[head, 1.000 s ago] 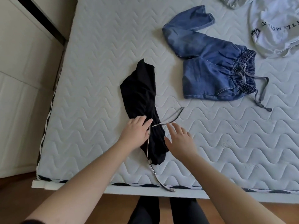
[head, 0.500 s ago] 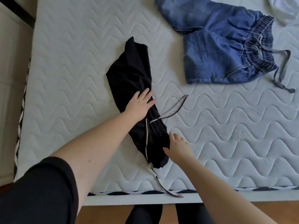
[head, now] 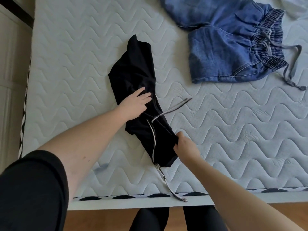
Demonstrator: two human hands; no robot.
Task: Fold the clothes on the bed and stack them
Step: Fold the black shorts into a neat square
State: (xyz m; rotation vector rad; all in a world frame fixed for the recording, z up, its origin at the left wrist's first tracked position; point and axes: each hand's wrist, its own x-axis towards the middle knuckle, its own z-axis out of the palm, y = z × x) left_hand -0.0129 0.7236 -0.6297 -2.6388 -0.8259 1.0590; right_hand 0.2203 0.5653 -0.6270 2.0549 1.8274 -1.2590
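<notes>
Centre of frame, left hand (head: pixel 133 104) flat and open on black garment (head: pixel 133 70), right hand (head: pixel 184 145) pinching its lower edge, denim trousers (head: pixel 221 52) upper right on mattress (head: pixel 233 130).

A long, narrow black garment (head: pixel 138 90) lies slanted on the quilted bed (head: pixel 83 52), its far end pointing away and its near end close to the bed's near edge. The left hand (head: pixel 135 104) rests flat on its middle, fingers spread. The right hand (head: pixel 185 145) pinches the garment's right edge near the near end, fingers curled into the cloth. A grey drawstring (head: pixel 154 139) runs along the garment; one end trails over the near edge, the other lies to the right. Far right, blue denim trousers (head: pixel 221 47) lie folded, elastic waistband on the right. A pale garment (head: pixel 295 5) shows at the far right corner.
</notes>
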